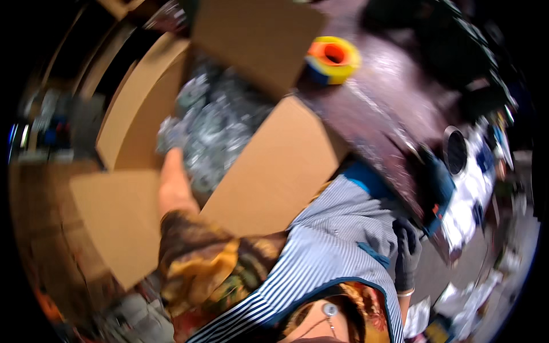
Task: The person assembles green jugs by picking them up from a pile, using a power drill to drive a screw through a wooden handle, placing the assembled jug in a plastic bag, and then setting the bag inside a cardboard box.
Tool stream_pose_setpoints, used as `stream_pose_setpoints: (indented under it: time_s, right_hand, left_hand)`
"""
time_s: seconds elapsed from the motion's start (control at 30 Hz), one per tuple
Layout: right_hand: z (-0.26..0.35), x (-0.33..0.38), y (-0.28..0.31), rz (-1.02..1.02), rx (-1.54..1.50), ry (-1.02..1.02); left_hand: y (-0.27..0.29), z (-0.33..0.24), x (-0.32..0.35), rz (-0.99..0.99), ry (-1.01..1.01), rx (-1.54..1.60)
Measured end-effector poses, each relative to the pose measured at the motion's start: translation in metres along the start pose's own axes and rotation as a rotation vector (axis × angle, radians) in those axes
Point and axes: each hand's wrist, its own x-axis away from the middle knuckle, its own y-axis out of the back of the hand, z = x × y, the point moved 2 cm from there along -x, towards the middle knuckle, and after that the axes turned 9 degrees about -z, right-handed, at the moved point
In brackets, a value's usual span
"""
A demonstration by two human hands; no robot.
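Left hand (171, 134) in grey glove reaching into open box (274, 171), among shiny wrapped parts (220, 123), finger state unclear through blur, right hand (407, 251) in dark glove, fingers curled at apron (337, 240), beside dark desk (372, 108), tape roll (333, 57) on desk

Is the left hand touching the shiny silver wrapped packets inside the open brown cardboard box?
Touching. The head view shows the left hand buried among the silver packets in the cardboard box, though motion blur softens the fingers.

Tape roll (332, 58) right of open box (269, 171)
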Motion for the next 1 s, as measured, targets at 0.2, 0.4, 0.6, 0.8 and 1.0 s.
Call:
stream_pose_setpoints:
  time_s: [0.2,0.4,0.6,0.8,1.0]
  right_hand:
    - [-0.035,-0.035,0.081,-0.678,0.39,0.332]
    - [-0.057,-0.066,0.098,-0.595,0.929,0.418]
    - [-0.037,-0.052,0.099,-0.604,0.799,0.195]
    - [-0.038,-0.047,0.108,-0.543,0.733,0.156]
    - [-0.047,-0.036,0.12,-0.651,0.624,0.118]
  left_hand:
    - [0.168,-0.064,-0.115,0.739,0.006,-0.456]
    - [0.422,-0.37,-0.18,-0.506,-0.859,0.755]
    - [0.46,-0.722,-0.299,-0.655,-0.71,0.848]
    - [0.409,-0.811,-0.358,-0.473,-0.518,1.145]
    - [0.391,-0.638,-0.265,-0.299,-0.768,1.808]
